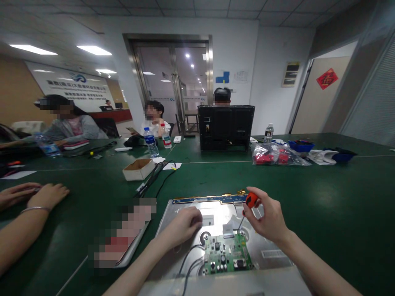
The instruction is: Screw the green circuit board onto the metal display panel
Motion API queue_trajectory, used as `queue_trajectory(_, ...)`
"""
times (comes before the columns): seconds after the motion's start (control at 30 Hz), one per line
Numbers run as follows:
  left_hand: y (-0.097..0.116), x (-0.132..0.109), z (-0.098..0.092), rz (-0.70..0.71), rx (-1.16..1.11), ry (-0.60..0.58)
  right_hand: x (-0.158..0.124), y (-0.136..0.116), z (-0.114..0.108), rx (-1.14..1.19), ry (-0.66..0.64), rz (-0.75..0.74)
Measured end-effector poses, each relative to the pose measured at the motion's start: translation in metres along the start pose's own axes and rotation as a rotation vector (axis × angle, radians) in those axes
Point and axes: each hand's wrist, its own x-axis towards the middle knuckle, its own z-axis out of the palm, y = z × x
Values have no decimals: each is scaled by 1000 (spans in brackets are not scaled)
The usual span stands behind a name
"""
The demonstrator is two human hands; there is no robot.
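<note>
Holding a screwdriver (251, 200) over the upper edge of the green board (226, 255), which lies on the silver panel (274, 265) on the worktop (339, 197). The right hand (264, 213) pinches the handle; shaft tilted. The left hand (187, 224) is loosely curled over the panel; cannot tell if it grips anything small. Tip contact too fine to confirm. Advised: bring the shaft square, seat the tip before turning, press lightly, avoid nearby components.

The circuit board (228, 255) is green; the panel (217, 220) silver; the screwdriver (252, 200) orange and black.
</note>
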Motion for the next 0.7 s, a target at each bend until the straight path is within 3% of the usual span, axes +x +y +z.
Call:
queue_trajectory(0.2,22,-34,-6,33,-38,-39,2,-3,-1,20,-5,13)
queue_trajectory(0.27,30,-49,-3,92,-59,-109,3,-3,-2,24,-5,11)
queue_trajectory(0.37,35,-69,10,142,-39,-110,3,-3,-2,38,-8,11)
queue_trajectory(0.57,29,-91,46,151,-57,67,-2,1,1,48,-40,26)
queue_trajectory(0.7,31,-96,58,122,-83,208,-3,2,3,62,-42,27)
